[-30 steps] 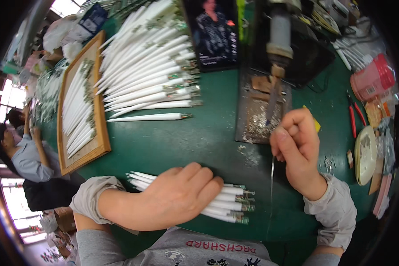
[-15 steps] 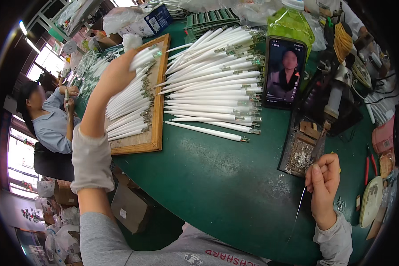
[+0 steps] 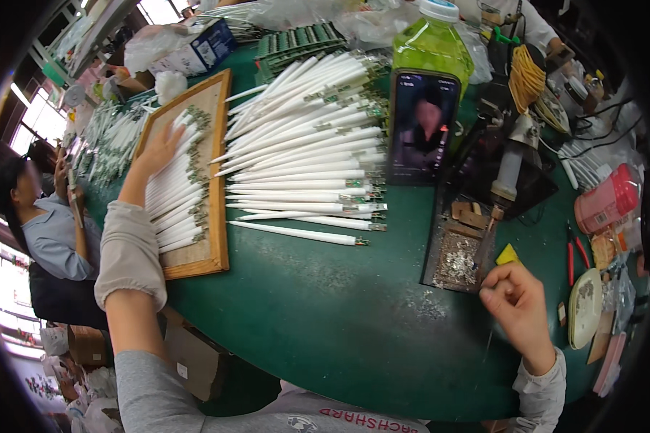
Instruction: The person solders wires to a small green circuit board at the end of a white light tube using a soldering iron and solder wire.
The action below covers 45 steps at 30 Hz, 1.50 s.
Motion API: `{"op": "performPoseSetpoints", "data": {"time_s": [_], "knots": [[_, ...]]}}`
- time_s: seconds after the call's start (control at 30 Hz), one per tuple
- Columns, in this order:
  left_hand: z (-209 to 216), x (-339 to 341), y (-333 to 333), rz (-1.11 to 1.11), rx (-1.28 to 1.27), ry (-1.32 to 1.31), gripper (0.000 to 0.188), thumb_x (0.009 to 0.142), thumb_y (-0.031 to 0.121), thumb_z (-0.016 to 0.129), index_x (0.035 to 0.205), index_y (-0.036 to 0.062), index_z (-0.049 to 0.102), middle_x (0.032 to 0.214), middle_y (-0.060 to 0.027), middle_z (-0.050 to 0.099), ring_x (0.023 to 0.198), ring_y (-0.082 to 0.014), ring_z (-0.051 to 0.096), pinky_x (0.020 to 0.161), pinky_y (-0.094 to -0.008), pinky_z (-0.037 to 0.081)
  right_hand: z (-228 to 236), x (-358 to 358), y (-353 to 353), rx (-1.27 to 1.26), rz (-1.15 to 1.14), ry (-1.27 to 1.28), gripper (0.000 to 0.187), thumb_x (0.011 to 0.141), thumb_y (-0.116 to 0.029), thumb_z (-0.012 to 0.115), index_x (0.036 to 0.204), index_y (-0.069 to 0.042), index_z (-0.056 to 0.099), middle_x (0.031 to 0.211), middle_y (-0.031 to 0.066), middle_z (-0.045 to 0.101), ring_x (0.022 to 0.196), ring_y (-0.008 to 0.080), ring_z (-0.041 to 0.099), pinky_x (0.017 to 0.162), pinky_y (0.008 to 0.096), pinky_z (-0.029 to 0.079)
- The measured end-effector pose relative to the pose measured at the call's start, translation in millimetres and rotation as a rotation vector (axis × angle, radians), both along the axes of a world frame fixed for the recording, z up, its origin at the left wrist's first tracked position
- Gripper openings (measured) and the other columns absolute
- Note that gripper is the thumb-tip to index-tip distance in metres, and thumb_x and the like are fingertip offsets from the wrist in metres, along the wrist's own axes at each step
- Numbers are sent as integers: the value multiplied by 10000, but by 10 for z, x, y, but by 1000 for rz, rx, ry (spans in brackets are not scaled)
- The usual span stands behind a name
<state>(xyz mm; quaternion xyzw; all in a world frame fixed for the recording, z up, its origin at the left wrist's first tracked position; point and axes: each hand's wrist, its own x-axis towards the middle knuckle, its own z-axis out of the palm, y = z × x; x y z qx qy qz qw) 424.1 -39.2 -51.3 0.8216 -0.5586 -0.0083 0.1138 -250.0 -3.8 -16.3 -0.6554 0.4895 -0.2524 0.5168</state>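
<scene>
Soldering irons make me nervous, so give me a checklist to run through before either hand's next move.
1. Right hand well clear of the tip of the soldering iron: not ok, it is close beside the tip.
2. Soldering iron cool: cannot tell, nothing visible shows its heat.
3. Left hand away from the iron: ok, it is at the white tapered sticks in the wooden-framed tray.
4. Red-handled pliers apart from the right hand: ok, they lie beyond it to the right.
5. Phone propped up: ok, it stands in front of the bottle of green liquid.
</scene>
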Motion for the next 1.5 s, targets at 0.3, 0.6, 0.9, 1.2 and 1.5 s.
{"op": "performPoseSetpoints", "data": {"time_s": [0.3, 0.6, 0.9, 1.2, 1.5], "knots": [[671, -1866, 297, -442, -272, -155, 390, 829, 201, 678, 1177, 54, 577, 1281, -173, 519, 1210, -344, 476, 1018, -395, 366, -53, -215, -62, -581, -153, 653, 282, 772, -68, 708, 1028, -45, 595, 498, 80, 474, 421, 200, 487, 458, 318, 379], [376, -3507, 768, -894, -105, -188, 338, 706, 101, 726, 1008, 53, 583, 976, -89, 545, 888, -267, 554, 743, -365, 456, -204, -370, -62, -606, -213, 714, 230, 778, -75, 718, 972, -29, 605, 551, 95, 528, 462, 222, 538, 468, 323, 411], [9, -3515, 671, -919, -318, -163, 305, 696, 72, 727, 963, 52, 581, 926, -78, 545, 829, -247, 553, 709, -351, 460, 300, 101, 196, -1007, 162, 426, 252, 680, 0, 712, 919, 13, 633, 654, 74, 525, 495, 196, 494, 450, 314, 390], [-32, -3494, 649, -931, -355, -36, 316, 671, 32, 732, 954, 38, 591, 906, -84, 545, 806, -254, 554, 701, -350, 465, 358, 330, 179, -1217, 288, 588, 322, 602, 58, 712, 911, 25, 626, 657, 71, 524, 488, 219, 483, 424, 323, 350], [-46, -3462, 665, -997, -367, -101, 238, 720, 82, 601, 953, 35, 586, 924, -72, 542, 837, -227, 545, 738, -328, 460, 412, 336, -94, -425, 23, 336, 101, 761, -49, 697, 790, 4, 616, 490, 27, 393, 422, 69, 365, 425, 262, 265]]}}
